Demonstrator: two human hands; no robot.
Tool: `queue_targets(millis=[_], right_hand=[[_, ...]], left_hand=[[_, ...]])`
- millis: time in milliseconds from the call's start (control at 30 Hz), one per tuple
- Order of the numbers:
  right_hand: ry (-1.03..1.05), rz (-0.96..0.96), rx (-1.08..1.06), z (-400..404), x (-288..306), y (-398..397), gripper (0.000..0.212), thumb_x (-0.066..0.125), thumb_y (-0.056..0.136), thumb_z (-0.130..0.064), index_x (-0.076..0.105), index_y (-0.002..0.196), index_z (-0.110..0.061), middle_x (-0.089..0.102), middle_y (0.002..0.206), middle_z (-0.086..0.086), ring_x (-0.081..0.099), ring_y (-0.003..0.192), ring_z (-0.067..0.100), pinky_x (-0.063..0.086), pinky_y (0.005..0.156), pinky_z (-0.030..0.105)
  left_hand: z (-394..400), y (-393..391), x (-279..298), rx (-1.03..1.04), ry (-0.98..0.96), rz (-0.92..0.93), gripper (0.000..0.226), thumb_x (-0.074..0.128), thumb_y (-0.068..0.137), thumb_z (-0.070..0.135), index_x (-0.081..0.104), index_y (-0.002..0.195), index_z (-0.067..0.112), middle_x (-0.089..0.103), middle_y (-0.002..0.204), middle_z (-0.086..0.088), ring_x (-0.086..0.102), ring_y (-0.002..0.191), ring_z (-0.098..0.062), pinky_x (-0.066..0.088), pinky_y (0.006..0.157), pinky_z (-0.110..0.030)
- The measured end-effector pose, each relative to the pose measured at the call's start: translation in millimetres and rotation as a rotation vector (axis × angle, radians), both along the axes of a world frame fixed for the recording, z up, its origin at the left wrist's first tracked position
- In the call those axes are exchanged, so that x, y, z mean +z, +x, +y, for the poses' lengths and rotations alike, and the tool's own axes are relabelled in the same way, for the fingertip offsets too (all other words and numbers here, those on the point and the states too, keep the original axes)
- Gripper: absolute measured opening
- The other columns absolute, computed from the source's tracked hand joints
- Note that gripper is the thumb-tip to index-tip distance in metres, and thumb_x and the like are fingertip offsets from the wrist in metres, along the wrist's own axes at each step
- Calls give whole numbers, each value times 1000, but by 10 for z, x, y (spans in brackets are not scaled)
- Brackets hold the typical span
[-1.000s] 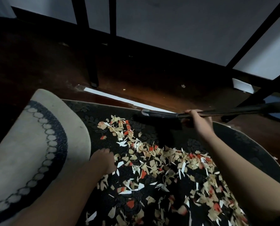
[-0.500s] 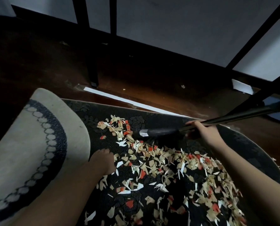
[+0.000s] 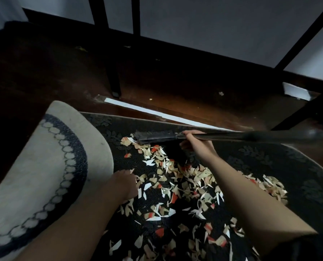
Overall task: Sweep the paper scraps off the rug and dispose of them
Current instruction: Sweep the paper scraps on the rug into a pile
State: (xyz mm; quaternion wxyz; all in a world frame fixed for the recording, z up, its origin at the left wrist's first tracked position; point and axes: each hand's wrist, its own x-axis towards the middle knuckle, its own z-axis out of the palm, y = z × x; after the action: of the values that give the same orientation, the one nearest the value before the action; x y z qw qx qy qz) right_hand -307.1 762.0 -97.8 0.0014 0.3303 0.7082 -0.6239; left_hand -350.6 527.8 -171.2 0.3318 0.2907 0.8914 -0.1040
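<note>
Several beige, white and red paper scraps [image 3: 177, 178] lie scattered over a dark patterned rug [image 3: 298, 166]. My right hand [image 3: 195, 142] grips the dark handle of a broom [image 3: 251, 136] that runs off to the right. Its dark brush head [image 3: 153, 136] rests at the far left edge of the scrap pile. My left hand [image 3: 125, 182] presses down on the rug beside the folded-over corner [image 3: 49, 161], whose pale underside shows a dark ring pattern. Whether its fingers pinch the rug is hidden.
Dark wooden floor [image 3: 175, 87] lies beyond the rug, with a bright strip of light [image 3: 157, 113] along it. Black furniture legs [image 3: 113, 76] stand on the floor at the back, and slanted black bars [image 3: 305, 36] cross at the right before a pale wall.
The brush head has swung left and away, from the middle of the scraps to the pile's far edge. My left hand has stayed on the rug.
</note>
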Motion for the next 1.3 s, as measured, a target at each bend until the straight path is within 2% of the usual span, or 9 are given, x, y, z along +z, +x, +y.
queue_targets(millis=[100,200,333,567,733,1000,1133,1233,1300], right_hand=[[20,-42,-34,156,109,94,22,56,95,-12,65,110,2,71,77,14,67,63,17,57,58,21],[88,-65,-9,321,313,212,21,55,95,-10,67,107,4,69,59,5,66,51,10,54,50,17],[130,23,-67,443,539,274,26,48,99,-13,65,109,3,65,72,14,63,47,6,51,48,15],[207,52,-40,124,258,6,18,51,98,-20,65,100,-10,70,87,12,68,78,19,54,67,24],[195,-44,25,104,108,134,22,53,96,-16,66,104,-1,70,79,16,68,68,20,57,71,36],[200,-14,19,432,504,388,19,50,97,-13,68,99,-10,73,83,12,71,65,13,57,59,19],[155,67,-128,323,463,184,15,53,96,-15,68,95,-11,72,72,8,69,63,16,58,59,22],[290,9,-79,203,273,85,18,53,95,-19,67,85,-11,71,70,8,69,67,22,60,70,39],[249,-37,-64,149,182,112,18,55,94,-17,67,87,-7,71,66,8,69,64,23,59,77,48]], left_hand=[[5,-6,18,-7,-26,-1,57,40,98,42,35,145,10,31,153,-11,29,141,-24,25,114,-35],[19,0,47,-20,-32,-5,58,40,98,41,33,147,9,30,153,-11,28,141,-25,24,114,-35],[20,-5,56,-21,-11,-7,59,43,96,39,33,145,9,29,153,-11,28,141,-24,23,115,-34],[-10,-1,-7,-29,18,8,53,43,95,36,39,141,8,36,149,-11,33,138,-24,26,113,-34],[-12,-16,-9,-31,-13,13,57,41,97,42,36,144,10,33,151,-11,32,139,-25,27,114,-35],[5,-1,3,-45,4,4,51,45,94,36,41,137,8,36,147,-13,34,137,-25,27,114,-34],[13,6,9,-44,17,12,50,45,95,35,41,136,8,38,145,-13,35,135,-25,28,112,-34],[-6,13,-33,-47,38,20,47,46,94,33,45,134,9,40,145,-11,37,134,-24,29,110,-33],[-18,5,-60,-42,42,28,46,46,94,33,46,133,10,41,144,-10,38,133,-23,29,110,-33]])
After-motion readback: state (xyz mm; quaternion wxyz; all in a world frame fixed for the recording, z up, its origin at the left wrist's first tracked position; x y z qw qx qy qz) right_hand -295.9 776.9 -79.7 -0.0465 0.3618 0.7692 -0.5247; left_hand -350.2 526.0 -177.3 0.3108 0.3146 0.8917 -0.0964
